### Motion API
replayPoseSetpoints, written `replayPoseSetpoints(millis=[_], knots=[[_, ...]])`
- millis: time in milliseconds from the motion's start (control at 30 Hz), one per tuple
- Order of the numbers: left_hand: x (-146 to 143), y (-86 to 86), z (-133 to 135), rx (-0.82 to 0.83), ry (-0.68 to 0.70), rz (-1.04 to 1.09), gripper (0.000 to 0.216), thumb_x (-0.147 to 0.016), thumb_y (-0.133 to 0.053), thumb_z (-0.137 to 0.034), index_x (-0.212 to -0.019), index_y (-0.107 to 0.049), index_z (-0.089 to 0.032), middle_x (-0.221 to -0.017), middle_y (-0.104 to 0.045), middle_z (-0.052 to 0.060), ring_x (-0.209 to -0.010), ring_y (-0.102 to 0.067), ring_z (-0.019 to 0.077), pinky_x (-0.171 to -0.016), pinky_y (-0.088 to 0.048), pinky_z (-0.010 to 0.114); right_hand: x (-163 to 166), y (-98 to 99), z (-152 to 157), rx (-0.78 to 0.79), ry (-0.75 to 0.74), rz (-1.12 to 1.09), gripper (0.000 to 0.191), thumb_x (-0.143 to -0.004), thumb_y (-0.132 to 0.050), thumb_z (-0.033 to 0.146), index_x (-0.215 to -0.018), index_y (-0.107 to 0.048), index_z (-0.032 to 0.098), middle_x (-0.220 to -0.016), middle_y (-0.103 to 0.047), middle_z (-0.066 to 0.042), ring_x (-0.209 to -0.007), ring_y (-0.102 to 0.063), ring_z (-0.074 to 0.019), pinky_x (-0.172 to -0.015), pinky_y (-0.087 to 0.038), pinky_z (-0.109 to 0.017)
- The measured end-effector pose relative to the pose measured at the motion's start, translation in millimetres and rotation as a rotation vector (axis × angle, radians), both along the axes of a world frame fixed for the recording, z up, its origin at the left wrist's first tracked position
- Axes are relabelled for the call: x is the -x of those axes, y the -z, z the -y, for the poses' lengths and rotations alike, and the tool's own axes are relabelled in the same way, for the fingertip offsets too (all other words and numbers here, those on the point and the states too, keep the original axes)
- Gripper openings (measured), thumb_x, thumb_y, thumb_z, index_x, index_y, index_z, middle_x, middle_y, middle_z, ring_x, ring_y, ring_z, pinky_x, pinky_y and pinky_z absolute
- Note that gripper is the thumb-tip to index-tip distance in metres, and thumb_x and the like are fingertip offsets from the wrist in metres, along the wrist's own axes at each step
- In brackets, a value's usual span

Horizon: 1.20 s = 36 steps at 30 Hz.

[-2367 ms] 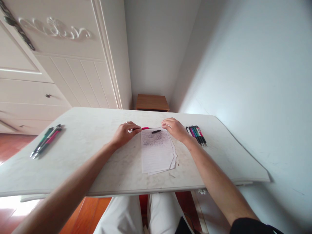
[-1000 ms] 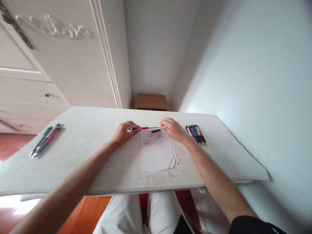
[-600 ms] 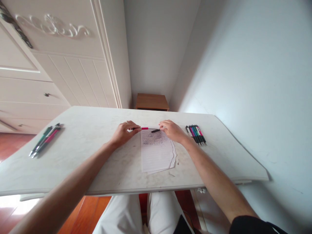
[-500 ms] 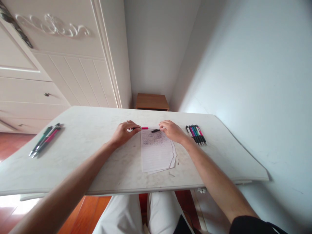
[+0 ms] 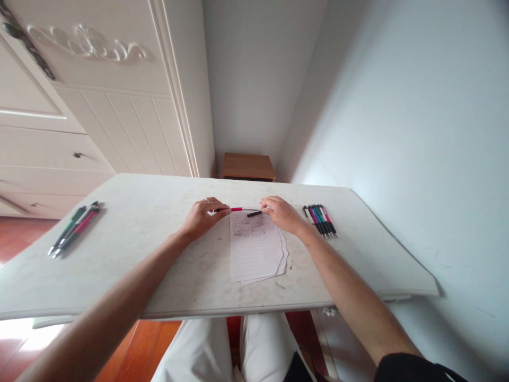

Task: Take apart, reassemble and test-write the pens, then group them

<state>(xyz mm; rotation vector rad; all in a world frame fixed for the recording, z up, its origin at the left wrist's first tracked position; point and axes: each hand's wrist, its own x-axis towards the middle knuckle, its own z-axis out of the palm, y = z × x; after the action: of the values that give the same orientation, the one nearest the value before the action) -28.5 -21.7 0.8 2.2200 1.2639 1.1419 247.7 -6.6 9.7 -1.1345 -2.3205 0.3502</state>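
Observation:
My left hand (image 5: 207,215) is closed around a pen barrel (image 5: 236,209), whose pink end sticks out to the right past the fingertips. From that end a thin dark refill (image 5: 250,210) runs across to my right hand (image 5: 279,212), its fingers pinched at the far end. Just below the refill is a short black pen grip piece (image 5: 254,214), close to the right fingertips; whether they touch it I cannot tell. Both hands are over the top edge of a torn sheet of lined paper (image 5: 258,260) covered in scribbles near the top.
A row of several pens (image 5: 320,220) lies right of my right hand. Far left on the white table (image 5: 159,276) are more pens (image 5: 75,229), green, white and pink. A pale cabinet (image 5: 127,127) stands behind at left, a wall (image 5: 417,132) at right, a small wooden stand (image 5: 248,165) beyond.
My right hand has shifted very slightly right, and a bit more of the black grip piece shows. The left hand and the pink barrel stay in place.

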Motion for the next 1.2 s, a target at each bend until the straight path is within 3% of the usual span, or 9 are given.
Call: replayPoseSetpoints(millis=[467,1200], knots=[[-3.1,3.6,2.1,0.007,0.037,-0.038,0.026,-0.085,-0.063,-0.044,-0.089,-0.079,-0.023,-0.085,-0.073,0.003,-0.072,-0.064,0.0157,-0.073,-0.051,0.028,9.8,-1.8,6.5,-0.032,-0.114,-0.111,0.014,-0.090,-0.053,0.012,-0.085,-0.063,0.019,-0.103,-0.071,-0.010,-0.106,-0.062,-0.0218,-0.097,-0.046,-0.040],[-2.5,-2.7,2.3,0.034,0.013,0.003,0.029,-0.084,-0.064,-0.047,-0.088,-0.078,-0.022,-0.085,-0.074,0.003,-0.070,-0.064,0.0153,-0.069,-0.052,0.027,6.3,-5.1,3.8,-0.109,-0.047,-0.133,0.020,-0.097,-0.049,0.024,-0.096,-0.068,0.019,-0.105,-0.072,-0.009,-0.105,-0.062,-0.0211,-0.097,-0.047,-0.037]])
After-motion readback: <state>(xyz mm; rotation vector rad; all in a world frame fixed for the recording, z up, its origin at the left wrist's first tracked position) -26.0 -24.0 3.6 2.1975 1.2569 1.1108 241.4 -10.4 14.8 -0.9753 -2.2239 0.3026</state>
